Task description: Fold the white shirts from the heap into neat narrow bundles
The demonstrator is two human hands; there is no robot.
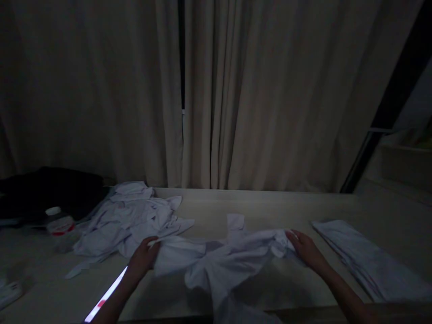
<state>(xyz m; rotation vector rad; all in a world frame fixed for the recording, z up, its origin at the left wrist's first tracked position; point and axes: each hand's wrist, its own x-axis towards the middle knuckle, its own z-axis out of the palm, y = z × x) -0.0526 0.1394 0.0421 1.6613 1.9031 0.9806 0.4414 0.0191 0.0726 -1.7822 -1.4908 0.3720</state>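
Observation:
A white cloth garment point(232, 263) is stretched between my two hands above the table, its lower part hanging over the front edge. My left hand point(146, 255) pinches one end of it, and my right hand point(303, 249) grips a bunched part at the other end. The kind of garment is not clear in the dim light. Behind and left of my left hand lies a crumpled heap of white cloth point(131, 220). To the right of my right hand rests a folded white cloth stack point(367, 261). A lit phone screen point(107, 294) shows partly behind my left forearm.
A clear bottle point(60, 227) with a white cap and red label stands at the left, before a dark cloth pile point(50, 193). A small white object point(9, 293) sits at the left edge. Beige curtains point(270, 99) hang behind the pale table point(276, 204).

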